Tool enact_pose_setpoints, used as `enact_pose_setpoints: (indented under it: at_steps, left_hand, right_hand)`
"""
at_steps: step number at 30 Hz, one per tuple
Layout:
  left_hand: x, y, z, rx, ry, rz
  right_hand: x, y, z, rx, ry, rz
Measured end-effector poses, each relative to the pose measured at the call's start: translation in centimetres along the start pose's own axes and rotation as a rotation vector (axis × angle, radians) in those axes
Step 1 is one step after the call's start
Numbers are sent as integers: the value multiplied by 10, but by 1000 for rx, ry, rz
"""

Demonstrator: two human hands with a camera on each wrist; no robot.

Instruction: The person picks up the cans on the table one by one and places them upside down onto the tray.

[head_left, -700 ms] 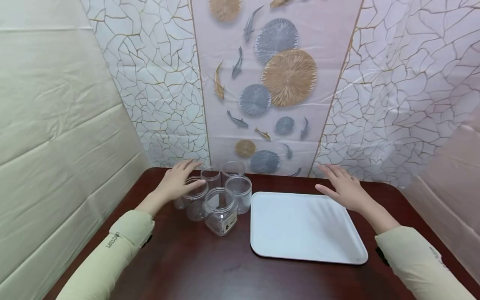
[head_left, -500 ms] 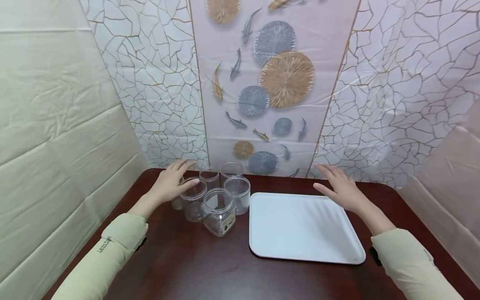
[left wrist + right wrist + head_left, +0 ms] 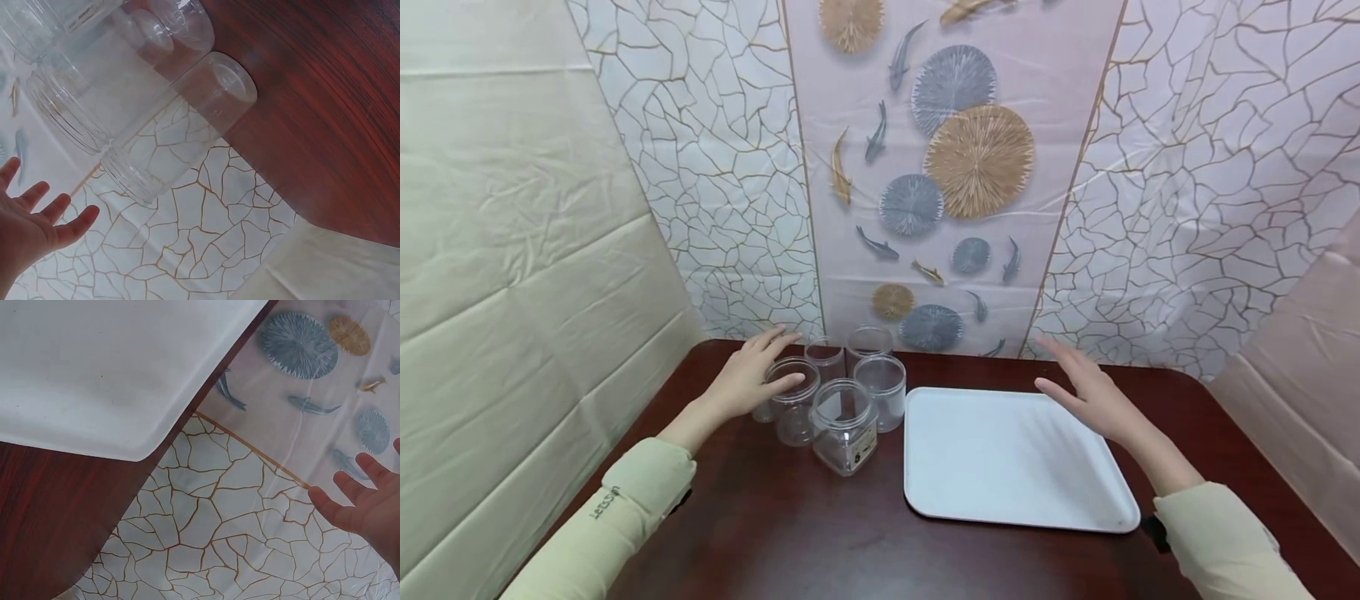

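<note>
My left hand [image 3: 747, 379] hovers over the left side of a cluster of clear plastic jars, fingers spread, gripping nothing. A lidless square-bodied jar [image 3: 844, 446] with a small label stands at the front of the cluster. Behind and beside it are several round jars, among them one at the right [image 3: 886, 400]. In the left wrist view the fingers are apart from the nearest jar [image 3: 187, 131]. Above the right part of a white tray [image 3: 1000, 467], my right hand [image 3: 1101, 400] is held in the air, fingers extended and nothing in them. Its shadow falls on the tray.
Everything stands on a dark red-brown wooden table [image 3: 775, 525]. A patterned cloth backdrop [image 3: 730, 183] rises behind its far edge, and beige cloth walls [image 3: 512, 250] flank the sides. The tray lies close to the right of the jars.
My left hand has drifted slightly left and lower relative to the jars. My right hand has dipped a little and turned slightly. The jars and tray stay in place.
</note>
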State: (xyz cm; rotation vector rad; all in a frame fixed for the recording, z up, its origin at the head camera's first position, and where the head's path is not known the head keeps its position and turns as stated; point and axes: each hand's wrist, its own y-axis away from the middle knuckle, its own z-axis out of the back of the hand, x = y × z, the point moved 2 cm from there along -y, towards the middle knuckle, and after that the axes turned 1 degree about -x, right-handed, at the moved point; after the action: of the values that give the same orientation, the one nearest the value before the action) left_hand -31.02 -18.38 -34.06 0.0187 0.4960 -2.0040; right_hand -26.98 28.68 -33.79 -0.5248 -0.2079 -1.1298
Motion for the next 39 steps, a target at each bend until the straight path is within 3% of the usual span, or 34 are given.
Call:
enact_pose_setpoints:
  at_steps: [15, 22, 32, 39]
  left_hand:
    - [10, 0, 4, 31, 23, 0]
    - [19, -2, 7, 94, 8, 8]
    - [39, -2, 17, 236, 166, -56]
    - [51, -7, 16, 280, 123, -75]
  right_hand:
    - [9, 5, -9, -8, 12, 70]
    - [8, 9, -16, -9, 13, 82]
    - [10, 7, -20, 24, 14, 70]
    - [10, 5, -21, 42, 11, 64]
